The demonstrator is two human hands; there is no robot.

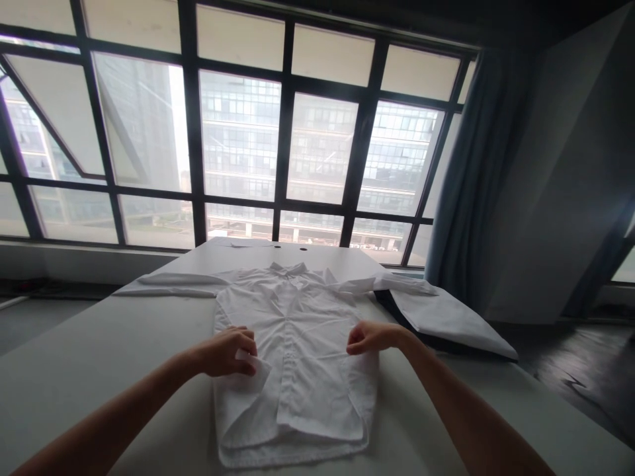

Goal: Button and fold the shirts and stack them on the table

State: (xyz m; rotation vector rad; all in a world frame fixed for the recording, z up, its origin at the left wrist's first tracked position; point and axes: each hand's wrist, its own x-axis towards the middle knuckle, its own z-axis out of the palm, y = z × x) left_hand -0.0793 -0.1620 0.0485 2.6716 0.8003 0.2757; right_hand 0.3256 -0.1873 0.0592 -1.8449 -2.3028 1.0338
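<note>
A white button-front shirt [302,317] lies face up on the pale table [99,370], its collar [288,269] at the far side. Its sleeves stretch out sideways; the left sleeve [173,283] lies flat, and the right sleeve [401,284] reaches over a padded white board. My left hand [228,352] is on the shirt's left front, its fingers closed on a folded flap of the cloth [253,365]. My right hand [372,337] rests at the shirt's right side with curled fingers. Whether those fingers pinch cloth is hidden.
The padded white board [446,324], with a dark underside, lies on the table to the right. Two small dark holes [290,248] mark the table's far end. Large windows [238,132] stand beyond it, with a blue-grey curtain [471,178] to the right. Dark floor [570,377] lies at right.
</note>
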